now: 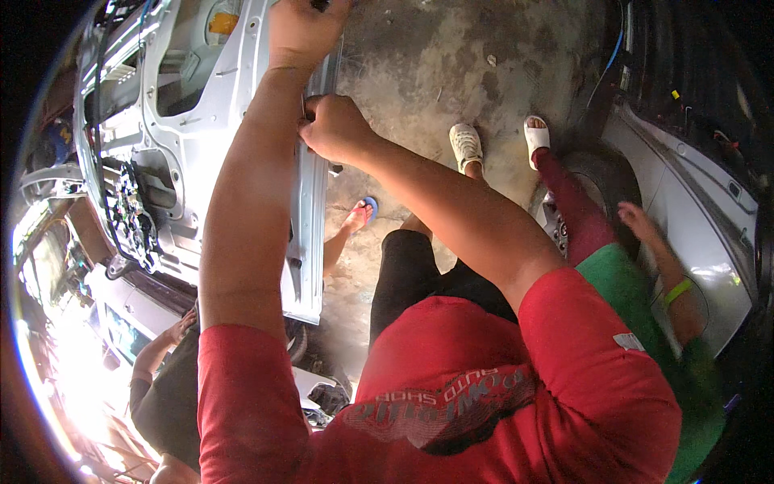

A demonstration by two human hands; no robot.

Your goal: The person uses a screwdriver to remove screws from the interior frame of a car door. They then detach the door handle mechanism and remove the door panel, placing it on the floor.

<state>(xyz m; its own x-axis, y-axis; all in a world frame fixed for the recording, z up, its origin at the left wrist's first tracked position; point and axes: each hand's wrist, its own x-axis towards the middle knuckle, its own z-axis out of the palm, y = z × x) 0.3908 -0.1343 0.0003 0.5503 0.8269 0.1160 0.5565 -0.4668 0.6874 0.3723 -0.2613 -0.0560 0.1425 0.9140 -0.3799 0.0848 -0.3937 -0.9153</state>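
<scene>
A silver car door point(234, 89) stands on the left with its inner panel bare, showing large cut-outs and dark wiring. Near the top of the view, my left hand point(305, 34) is closed at the door's upper edge, next to a small dark piece that the frame mostly cuts off. Lower down, my right hand point(339, 129) is curled against the door's narrow edge point(310, 234). Its fingers close around something small and dark that I cannot make out. My left forearm hides part of the door's face.
A person in a green shirt point(621, 282) stands close on my right, beside a grey car body point(685, 210) and its wheel point(625, 189). Another person in a dark shirt point(173, 395) is at lower left. A sandalled foot point(360, 214) rests on the stained concrete floor point(403, 73) beyond the door.
</scene>
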